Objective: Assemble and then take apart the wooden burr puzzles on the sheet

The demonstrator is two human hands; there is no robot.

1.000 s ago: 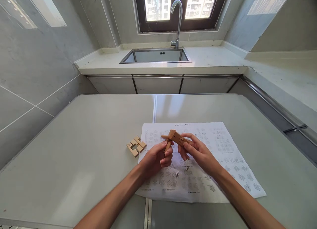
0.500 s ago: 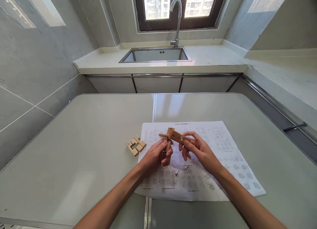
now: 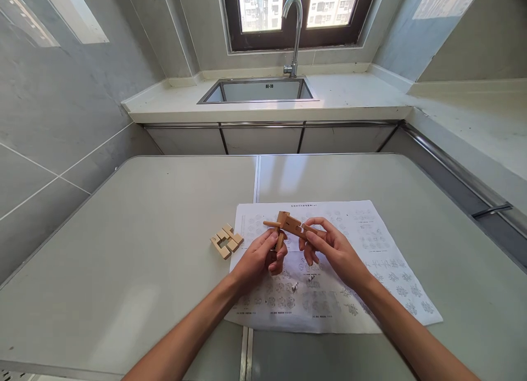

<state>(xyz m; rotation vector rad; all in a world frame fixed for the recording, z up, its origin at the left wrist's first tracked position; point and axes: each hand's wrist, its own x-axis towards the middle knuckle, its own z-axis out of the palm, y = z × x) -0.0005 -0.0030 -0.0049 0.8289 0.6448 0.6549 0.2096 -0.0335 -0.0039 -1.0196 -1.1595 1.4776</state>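
Both hands hold a wooden puzzle (image 3: 287, 226) of crossed notched sticks above a printed instruction sheet (image 3: 362, 244). My left hand (image 3: 263, 258) grips the lower stick from below. My right hand (image 3: 329, 250) pinches the right end of the cross stick with thumb and forefinger. A few loose notched wooden pieces (image 3: 226, 241) lie together on the table just left of the sheet, apart from both hands.
The grey table (image 3: 135, 249) has a seam down its middle. Behind it runs a white counter (image 3: 354, 95) with a steel sink (image 3: 259, 91) and tap (image 3: 293, 29) under a window. Tiled wall stands at the left.
The puzzle and both hands have shifted slightly up and away; the grip on the sticks is unchanged.
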